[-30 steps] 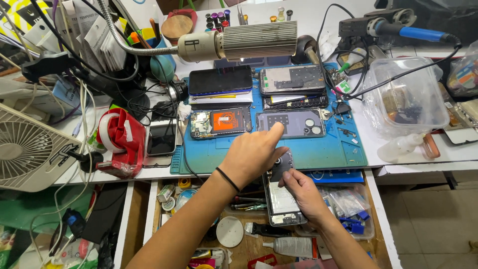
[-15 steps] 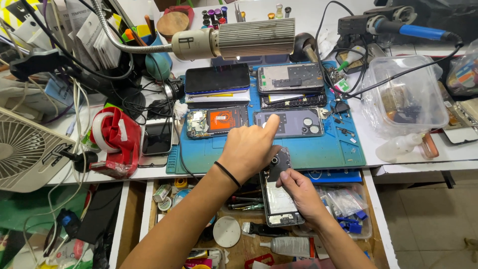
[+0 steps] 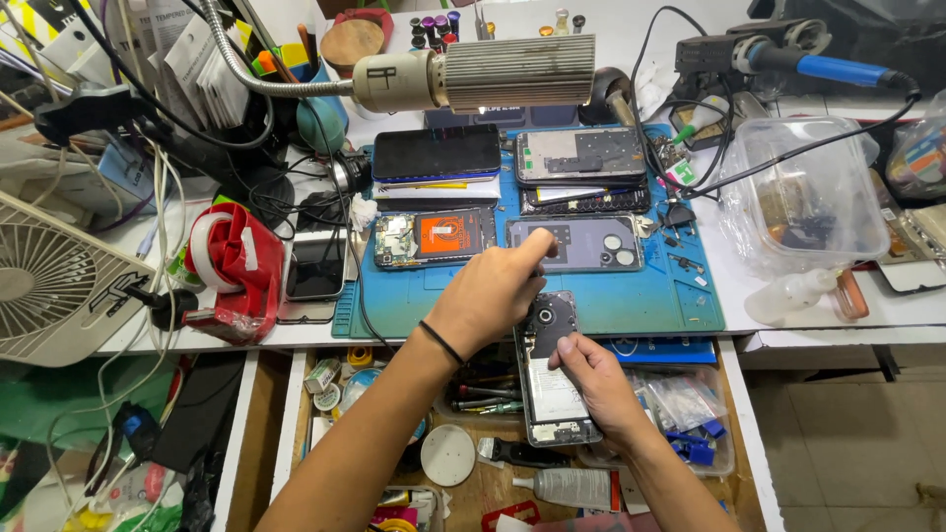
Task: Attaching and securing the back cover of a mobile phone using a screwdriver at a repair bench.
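Closest to the person, at 6 o'clock, an open drawer (image 3: 493, 493) is full of little tools, so they are easy to grab. An opened phone (image 3: 554, 379) lies half over the drawer and half on the blue mat (image 3: 631, 300), its back off so the inside shows. The right hand (image 3: 591, 379) rests on it at about 5 o'clock, fingers curled and pressing down, likely to keep it from sliding. The left hand (image 3: 493, 296), with a black band on the wrist, is just above at the middle, fingers bent at the phone's top end; I cannot tell if it pinches anything. Farther up, other phones (image 3: 576, 243) lie flat in rows on the mat, maybe waiting their turn. At 9 o'clock sits a red tape holder (image 3: 236, 271) and a white fan (image 3: 49, 286). At 12 o'clock a lamp (image 3: 493, 74) bends over the mat to light it. At 2 o'clock stands a clear plastic box (image 3: 808, 192).
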